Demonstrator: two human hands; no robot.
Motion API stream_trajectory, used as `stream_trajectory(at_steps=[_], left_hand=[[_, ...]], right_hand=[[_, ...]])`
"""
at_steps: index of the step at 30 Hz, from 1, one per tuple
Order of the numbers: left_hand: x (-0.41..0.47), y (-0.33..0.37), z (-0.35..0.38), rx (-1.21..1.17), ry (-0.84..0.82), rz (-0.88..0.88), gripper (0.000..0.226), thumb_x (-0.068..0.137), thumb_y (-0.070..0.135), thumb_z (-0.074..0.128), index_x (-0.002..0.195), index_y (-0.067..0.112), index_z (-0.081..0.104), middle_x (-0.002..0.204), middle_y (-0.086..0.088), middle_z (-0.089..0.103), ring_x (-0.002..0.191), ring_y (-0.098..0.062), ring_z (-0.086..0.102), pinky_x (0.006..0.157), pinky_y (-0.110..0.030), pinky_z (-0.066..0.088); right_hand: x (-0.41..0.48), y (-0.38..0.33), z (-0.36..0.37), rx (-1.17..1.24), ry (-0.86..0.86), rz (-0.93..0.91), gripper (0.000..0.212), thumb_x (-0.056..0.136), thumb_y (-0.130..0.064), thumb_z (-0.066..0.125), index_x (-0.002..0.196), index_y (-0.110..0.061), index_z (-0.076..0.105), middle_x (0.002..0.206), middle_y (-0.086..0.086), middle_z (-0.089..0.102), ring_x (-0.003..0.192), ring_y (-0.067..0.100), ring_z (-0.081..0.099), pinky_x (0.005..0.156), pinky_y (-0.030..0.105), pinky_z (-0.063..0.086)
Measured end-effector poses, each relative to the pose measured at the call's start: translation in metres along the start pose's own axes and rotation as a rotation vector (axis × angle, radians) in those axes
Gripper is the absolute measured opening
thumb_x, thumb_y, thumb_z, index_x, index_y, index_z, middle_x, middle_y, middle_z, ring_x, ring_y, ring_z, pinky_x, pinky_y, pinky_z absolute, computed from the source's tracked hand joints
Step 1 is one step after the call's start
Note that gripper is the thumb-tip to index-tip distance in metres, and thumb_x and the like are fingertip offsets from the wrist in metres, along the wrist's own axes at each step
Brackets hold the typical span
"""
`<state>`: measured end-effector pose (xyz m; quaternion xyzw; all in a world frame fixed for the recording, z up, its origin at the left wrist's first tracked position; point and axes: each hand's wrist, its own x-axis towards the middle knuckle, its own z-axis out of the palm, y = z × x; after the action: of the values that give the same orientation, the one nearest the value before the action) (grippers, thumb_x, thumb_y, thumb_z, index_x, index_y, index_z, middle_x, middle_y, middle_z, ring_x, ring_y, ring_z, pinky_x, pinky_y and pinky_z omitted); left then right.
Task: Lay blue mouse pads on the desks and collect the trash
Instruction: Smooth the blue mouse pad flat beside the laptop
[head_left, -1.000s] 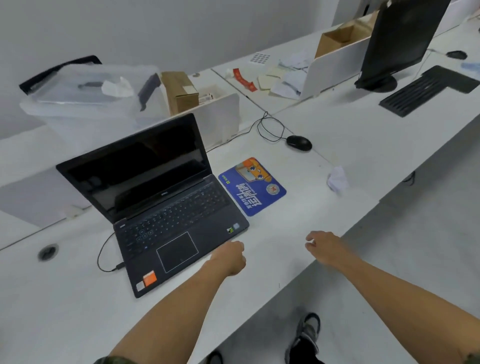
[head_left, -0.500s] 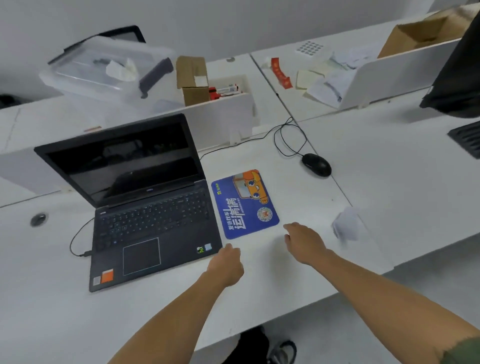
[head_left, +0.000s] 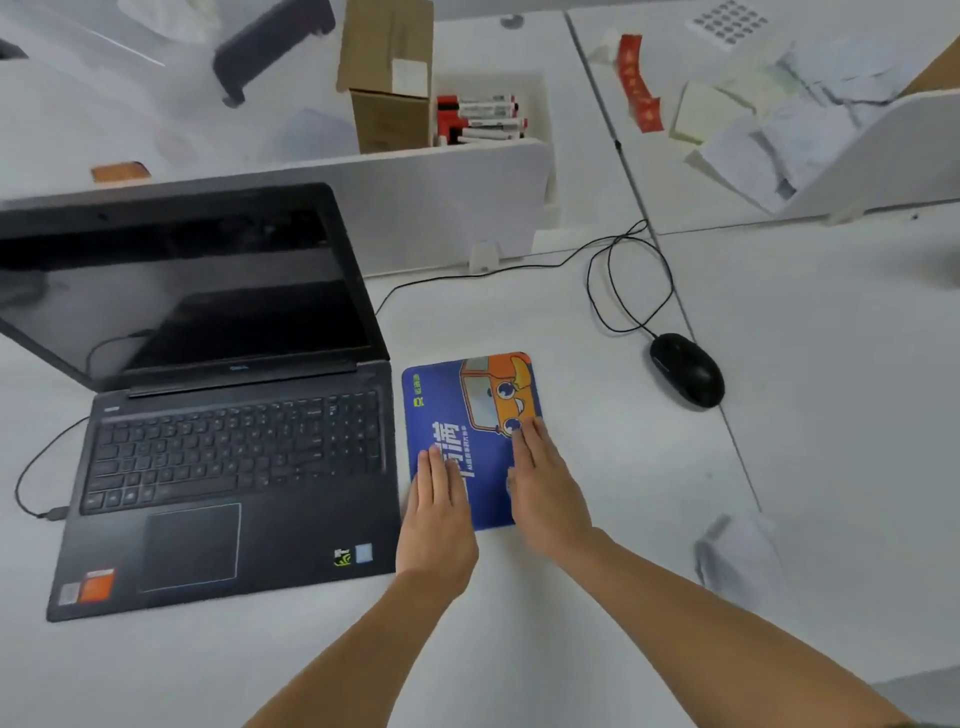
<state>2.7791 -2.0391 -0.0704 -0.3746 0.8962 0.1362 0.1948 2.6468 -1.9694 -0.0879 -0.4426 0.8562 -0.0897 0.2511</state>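
A blue mouse pad (head_left: 467, 410) with an orange cartoon car lies flat on the white desk (head_left: 597, 467), just right of the open black laptop (head_left: 228, 447). My left hand (head_left: 436, 514) rests flat on the pad's near left part, fingers straight. My right hand (head_left: 545, 488) lies flat on the pad's right side, fingertips near the cartoon car. A crumpled white paper (head_left: 737, 556) sits on the desk to the right, near the front edge; it looks blurred.
A black wired mouse (head_left: 687, 369) lies right of the pad, its cable looping back. Behind a low white divider (head_left: 457, 202) stand a cardboard box (head_left: 389, 78) and markers (head_left: 480, 118). Loose papers (head_left: 763, 119) and a red strip (head_left: 638, 83) lie at the far right.
Both hands moved forward from the desk's front area onto the mouse pad and flattened out. The view swung down and closer over the pad.
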Motion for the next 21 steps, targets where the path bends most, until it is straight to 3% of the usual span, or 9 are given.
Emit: stream_trajectory(at_steps=[4,5,8,9,13,16,18,21], left_hand=[[0.003,0.002,0.014,-0.050,0.013,-0.033,0.076,0.101,0.031,0.043,0.152,0.005,-0.006,0.160,-0.017,-0.016,0.146,-0.033,-0.021,0.114,-0.036,-0.003],[0.005,0.001,0.016,-0.069,0.040,-0.025,0.078,0.098,0.032,0.049,0.153,0.005,0.000,0.161,-0.017,-0.008,0.147,-0.033,-0.015,0.113,-0.037,0.002],[0.009,0.000,0.023,-0.086,0.040,-0.054,0.083,0.078,0.031,0.075,0.144,-0.001,0.035,0.152,-0.022,0.034,0.142,-0.038,0.029,0.106,-0.040,0.032],[0.008,0.000,0.025,-0.087,0.048,-0.066,0.083,0.078,0.032,0.074,0.144,-0.001,0.034,0.152,-0.021,0.035,0.141,-0.038,0.030,0.106,-0.040,0.032],[0.005,0.006,0.020,-0.106,0.056,-0.090,0.074,0.101,0.032,0.039,0.152,0.006,-0.007,0.160,-0.015,-0.015,0.146,-0.031,-0.019,0.116,-0.035,-0.003],[0.006,0.009,0.012,-0.083,0.079,-0.094,0.068,0.102,0.029,0.031,0.152,0.005,-0.009,0.160,-0.016,-0.017,0.146,-0.031,-0.019,0.119,-0.038,-0.006],[0.006,0.007,0.008,-0.086,0.086,-0.068,0.065,0.103,0.029,0.030,0.153,0.004,-0.003,0.160,-0.018,-0.011,0.147,-0.032,-0.013,0.118,-0.039,-0.005],[0.007,0.001,0.003,-0.068,0.070,-0.034,0.063,0.104,0.031,0.031,0.153,0.005,0.003,0.161,-0.017,-0.006,0.148,-0.031,-0.010,0.115,-0.037,-0.005]], right_hand=[[0.072,0.005,-0.004,-0.059,0.143,-0.102,0.064,0.103,-0.027,0.039,0.153,-0.003,0.008,0.162,0.013,0.003,0.150,0.026,-0.004,0.120,0.032,0.002],[0.091,0.006,-0.006,-0.072,0.180,-0.130,0.061,0.103,-0.024,0.038,0.153,-0.001,0.012,0.162,0.015,0.007,0.150,0.028,-0.001,0.121,0.035,0.003],[0.145,0.002,-0.013,-0.091,0.233,-0.194,0.051,0.102,-0.012,0.035,0.149,0.003,0.022,0.159,0.020,0.016,0.149,0.033,0.007,0.122,0.041,0.009],[0.158,0.001,-0.016,-0.095,0.242,-0.214,0.052,0.101,-0.009,0.036,0.149,0.003,0.022,0.159,0.020,0.017,0.149,0.033,0.008,0.122,0.040,0.007],[0.166,0.000,-0.025,-0.073,0.236,-0.280,0.049,0.103,-0.013,0.034,0.148,0.002,0.026,0.158,0.019,0.021,0.149,0.032,0.010,0.121,0.036,0.009],[0.122,0.005,-0.016,-0.066,0.199,-0.325,0.053,0.104,-0.029,0.025,0.147,0.001,0.030,0.157,0.017,0.025,0.148,0.031,0.015,0.121,0.041,0.017],[0.081,0.013,-0.005,-0.094,0.140,-0.329,0.057,0.103,-0.038,0.026,0.149,-0.003,0.028,0.159,0.014,0.022,0.149,0.028,0.014,0.120,0.036,0.013],[0.035,0.023,0.014,-0.149,0.088,-0.302,0.064,0.102,-0.047,0.011,0.149,-0.007,0.028,0.159,0.011,0.023,0.148,0.025,0.017,0.116,0.034,0.018]])
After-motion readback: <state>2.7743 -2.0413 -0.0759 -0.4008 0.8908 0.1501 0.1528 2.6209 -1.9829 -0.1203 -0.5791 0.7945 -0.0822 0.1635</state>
